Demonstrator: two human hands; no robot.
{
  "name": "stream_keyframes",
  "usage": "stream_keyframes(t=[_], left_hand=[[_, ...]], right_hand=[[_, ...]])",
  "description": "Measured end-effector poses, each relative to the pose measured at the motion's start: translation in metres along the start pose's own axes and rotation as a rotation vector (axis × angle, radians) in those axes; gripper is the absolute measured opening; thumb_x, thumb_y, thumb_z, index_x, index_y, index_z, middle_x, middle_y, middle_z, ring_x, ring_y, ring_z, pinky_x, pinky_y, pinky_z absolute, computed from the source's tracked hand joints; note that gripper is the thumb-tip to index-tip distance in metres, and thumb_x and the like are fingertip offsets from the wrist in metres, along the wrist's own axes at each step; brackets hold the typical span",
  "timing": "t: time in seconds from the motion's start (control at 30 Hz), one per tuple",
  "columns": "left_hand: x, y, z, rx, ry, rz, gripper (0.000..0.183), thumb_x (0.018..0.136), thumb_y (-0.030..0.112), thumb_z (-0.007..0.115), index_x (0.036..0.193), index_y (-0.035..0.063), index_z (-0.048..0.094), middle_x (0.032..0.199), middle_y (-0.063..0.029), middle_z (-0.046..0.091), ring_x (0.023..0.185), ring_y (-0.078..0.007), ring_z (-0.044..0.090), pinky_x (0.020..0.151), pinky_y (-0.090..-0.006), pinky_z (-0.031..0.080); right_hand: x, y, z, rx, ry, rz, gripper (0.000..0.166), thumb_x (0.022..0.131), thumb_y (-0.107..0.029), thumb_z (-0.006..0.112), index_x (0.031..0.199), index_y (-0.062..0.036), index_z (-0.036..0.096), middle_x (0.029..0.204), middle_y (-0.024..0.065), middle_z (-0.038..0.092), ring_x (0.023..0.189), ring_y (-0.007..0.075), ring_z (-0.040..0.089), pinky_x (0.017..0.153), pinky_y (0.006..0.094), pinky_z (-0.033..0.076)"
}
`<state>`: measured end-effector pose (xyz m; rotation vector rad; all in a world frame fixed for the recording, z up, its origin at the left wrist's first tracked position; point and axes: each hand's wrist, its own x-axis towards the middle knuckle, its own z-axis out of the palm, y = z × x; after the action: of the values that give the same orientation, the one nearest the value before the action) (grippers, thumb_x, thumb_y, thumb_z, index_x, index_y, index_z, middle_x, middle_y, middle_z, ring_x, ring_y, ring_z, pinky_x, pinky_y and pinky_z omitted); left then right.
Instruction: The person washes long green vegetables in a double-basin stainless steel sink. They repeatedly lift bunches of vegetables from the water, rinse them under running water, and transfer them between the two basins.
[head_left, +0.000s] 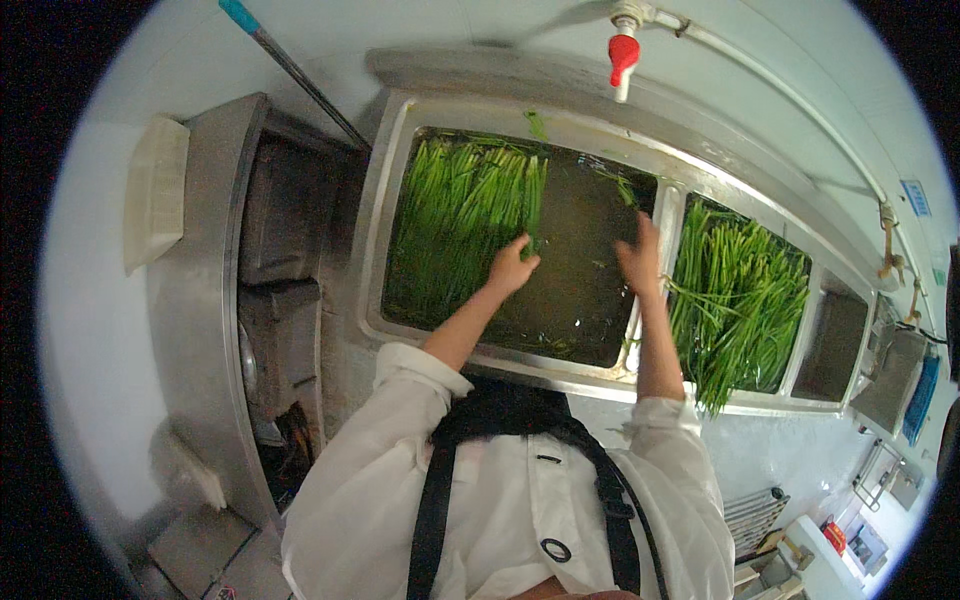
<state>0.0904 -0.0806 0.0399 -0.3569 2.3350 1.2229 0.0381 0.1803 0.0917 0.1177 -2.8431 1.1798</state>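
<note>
A bed of long green stalks, apparently garlic chives (469, 195), lies side by side in the water on the left of the large sink basin (585, 300). My left hand (516, 264) is at the right edge of this bed, fingers touching the outermost stalks; whether they grip any is unclear. Over the right side of the same basin, my right hand (639, 255) is blurred, its thumb apart from the fingers. Close to its fingertips floats a loose green strand (624, 187). The water looks murky, with small leaf bits in it.
Past the metal divider (670, 217), more chives (739, 292) fill the second basin, some hanging over its front rim. A third basin (832, 337) is farther right. A red-handled tap (622, 60) juts from the wall above. At left stand a steel cabinet (202, 225) and a pole (300, 79).
</note>
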Motion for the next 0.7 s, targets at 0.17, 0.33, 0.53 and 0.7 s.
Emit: stream_keyframes(t=[0.17, 0.33, 0.53, 0.7], left_hand=[[-0.02, 0.012, -0.035, -0.138, 0.03, 0.08, 0.044, 0.087, 0.017, 0.054, 0.129, 0.0066, 0.046, 0.127, -0.0131, 0.05, 0.112, -0.0281, 0.051, 0.091, -0.0392, 0.044], [0.004, -0.028, -0.093, -0.044, 0.438, 0.192, 0.035, 0.087, 0.013, 0.054, 0.121, 0.0059, 0.053, 0.118, -0.0128, 0.056, 0.102, -0.0266, 0.057, 0.086, -0.0363, 0.045], [0.018, -0.048, -0.108, -0.29, 0.381, 0.045, 0.034, 0.087, 0.013, 0.054, 0.121, 0.0067, 0.053, 0.116, -0.0111, 0.056, 0.101, -0.0219, 0.057, 0.084, -0.0337, 0.046], [0.043, -0.004, -0.114, -0.318, 0.411, 0.236, 0.034, 0.087, 0.016, 0.057, 0.12, 0.0094, 0.055, 0.111, -0.0097, 0.058, 0.1, -0.0219, 0.057, 0.083, -0.0314, 0.046]], right_hand=[[0.074, -0.033, 0.165, 0.422, -0.313, 0.553, 0.109, 0.059, -0.06, 0.074, 0.132, 0.0093, 0.03, 0.135, 0.0278, 0.036, 0.12, 0.0361, 0.043, 0.096, 0.0408, 0.04], [0.095, -0.1, 0.239, 0.192, -0.297, 0.789, 0.116, 0.053, -0.065, 0.074, 0.127, 0.0148, 0.036, 0.129, 0.0268, 0.044, 0.118, 0.0326, 0.048, 0.096, 0.0392, 0.04], [0.073, -0.129, 0.189, 0.809, -0.442, 0.735, 0.087, 0.056, -0.043, 0.081, 0.114, 0.0141, 0.049, 0.115, 0.0244, 0.054, 0.105, 0.0311, 0.053, 0.086, 0.0415, 0.042], [0.052, -0.115, 0.161, 1.154, -0.325, 0.78, 0.044, 0.067, -0.024, 0.078, 0.101, -0.0017, 0.062, 0.096, 0.008, 0.065, 0.085, 0.0187, 0.061, 0.074, 0.0337, 0.049]])
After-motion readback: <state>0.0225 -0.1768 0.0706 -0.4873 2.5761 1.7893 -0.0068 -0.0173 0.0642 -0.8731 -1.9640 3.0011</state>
